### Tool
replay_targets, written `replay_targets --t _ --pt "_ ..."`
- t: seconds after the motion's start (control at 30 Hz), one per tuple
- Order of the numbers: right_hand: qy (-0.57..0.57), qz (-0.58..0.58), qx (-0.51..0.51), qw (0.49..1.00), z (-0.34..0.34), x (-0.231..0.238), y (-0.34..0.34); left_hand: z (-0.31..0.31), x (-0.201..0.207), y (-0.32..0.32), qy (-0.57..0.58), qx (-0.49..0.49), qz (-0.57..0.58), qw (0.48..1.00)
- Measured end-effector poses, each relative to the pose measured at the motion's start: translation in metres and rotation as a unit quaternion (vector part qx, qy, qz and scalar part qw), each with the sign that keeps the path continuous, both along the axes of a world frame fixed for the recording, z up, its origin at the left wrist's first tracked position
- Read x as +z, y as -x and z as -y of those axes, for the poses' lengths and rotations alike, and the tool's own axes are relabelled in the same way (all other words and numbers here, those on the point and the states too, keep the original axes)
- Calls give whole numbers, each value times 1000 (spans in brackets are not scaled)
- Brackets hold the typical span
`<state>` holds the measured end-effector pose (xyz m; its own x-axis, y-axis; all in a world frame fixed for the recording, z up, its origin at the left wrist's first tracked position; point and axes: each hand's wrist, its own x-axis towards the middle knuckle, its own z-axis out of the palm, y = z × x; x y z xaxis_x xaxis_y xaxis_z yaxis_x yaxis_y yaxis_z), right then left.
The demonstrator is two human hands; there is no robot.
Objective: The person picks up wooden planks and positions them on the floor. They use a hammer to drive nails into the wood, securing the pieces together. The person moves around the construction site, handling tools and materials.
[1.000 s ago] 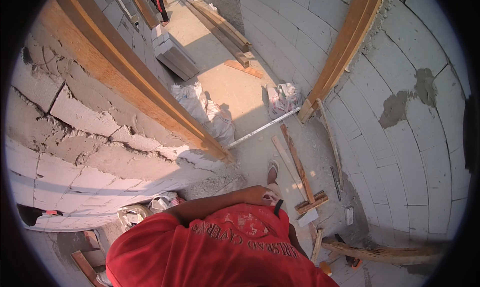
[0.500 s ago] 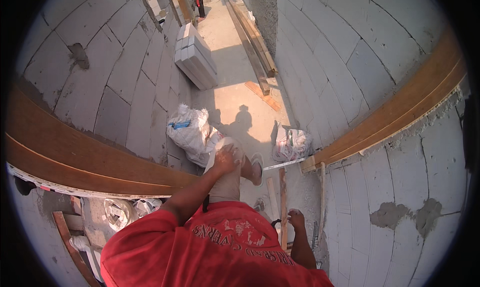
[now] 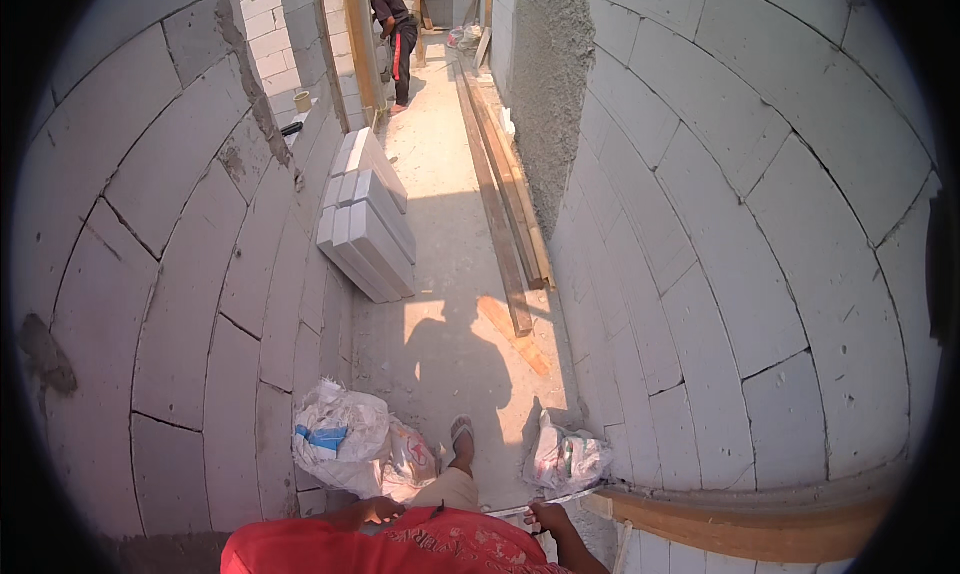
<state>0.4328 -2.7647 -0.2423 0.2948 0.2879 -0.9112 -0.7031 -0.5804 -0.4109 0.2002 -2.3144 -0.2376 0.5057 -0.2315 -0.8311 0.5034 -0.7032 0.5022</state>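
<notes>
My right hand (image 3: 548, 517) clenched the metal straightedge (image 3: 545, 501) to steady it; left hand (image 3: 375, 512) rested released against my shirt (image 3: 400, 549).

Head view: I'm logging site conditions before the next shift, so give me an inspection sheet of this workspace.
Surface: sandy concrete floor, partly sunlit, with the person's shadow on it.
Job's things: a thin metal strip runs along by the right hand; whether it is gripped cannot be told.
Clutter: crumpled white sacks left, another sack right, stacked white blocks, long timber planks.
Hands: left hand at the red shirt's edge, holding nothing seen; right hand by the strip.
Cables: nothing seen.
Surroundings: white block walls both sides, wooden beam, another person bending far off.
</notes>
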Motion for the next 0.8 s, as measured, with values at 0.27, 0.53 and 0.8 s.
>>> replay_targets --t 0.27,0.53,0.8 --pt "65 268 87 957 -194 43 -262 -239 85 -249 -180 171 180 952" --pt "95 405 552 722 -214 -72 -410 -356 229 -593 -6 325 371 870" --pt "175 118 256 943 -452 -63 -627 -517 43 -572 -126 276 161 939"
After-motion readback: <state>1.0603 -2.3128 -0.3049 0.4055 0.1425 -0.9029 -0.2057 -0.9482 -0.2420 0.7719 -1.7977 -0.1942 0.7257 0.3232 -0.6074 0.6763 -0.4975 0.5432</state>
